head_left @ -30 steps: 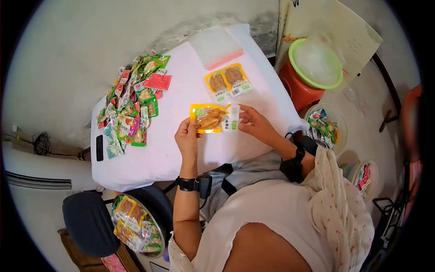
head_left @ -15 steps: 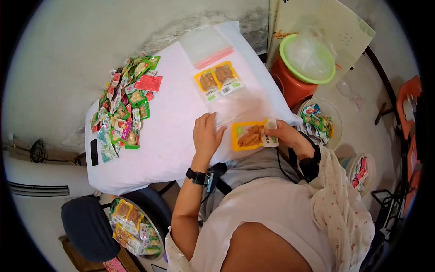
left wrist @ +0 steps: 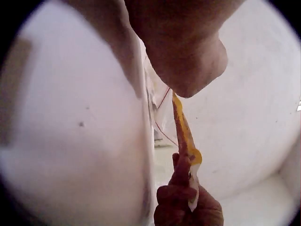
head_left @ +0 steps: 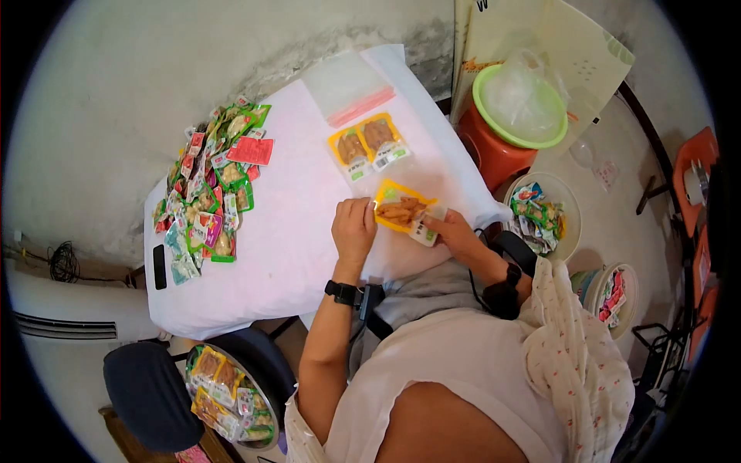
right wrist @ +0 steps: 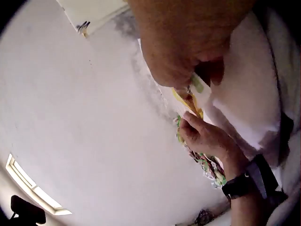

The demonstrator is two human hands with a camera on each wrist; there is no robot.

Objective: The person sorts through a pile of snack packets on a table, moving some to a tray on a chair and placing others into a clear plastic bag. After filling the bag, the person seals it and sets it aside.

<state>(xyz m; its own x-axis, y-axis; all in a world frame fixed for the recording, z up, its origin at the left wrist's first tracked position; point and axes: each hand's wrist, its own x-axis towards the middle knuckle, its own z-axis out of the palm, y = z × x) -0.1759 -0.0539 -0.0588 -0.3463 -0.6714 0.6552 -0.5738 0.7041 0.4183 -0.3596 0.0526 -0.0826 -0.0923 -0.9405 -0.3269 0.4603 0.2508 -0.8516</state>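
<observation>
In the head view my right hand (head_left: 461, 235) pinches the pale end of a yellow-edged food packet (head_left: 401, 210) with brown pieces showing through its window. Its yellow end points toward my left hand (head_left: 354, 229), whose curled fingers grip a clear zip bag. In the left wrist view that zip bag (left wrist: 162, 98) shows thin red lines at its mouth, and the packet (left wrist: 184, 129) stands edge-on beside them. Most of the bag is hidden or too transparent to follow. Just beyond the hands, two similar packets (head_left: 366, 143) lie side by side on the white-covered table (head_left: 293, 193).
Flat clear zip bags with a red strip (head_left: 347, 89) lie at the far edge. A heap of colourful packets (head_left: 208, 185) and a black phone (head_left: 160, 267) occupy the left. A green basin (head_left: 559, 131) and tubs of packets stand right; a bowl of packets (head_left: 270, 417) is lower left.
The right hand first drew the packet right and toward the body, then brought it back beside the left hand. The left hand let go of the packet and took hold of a clear zip bag.
</observation>
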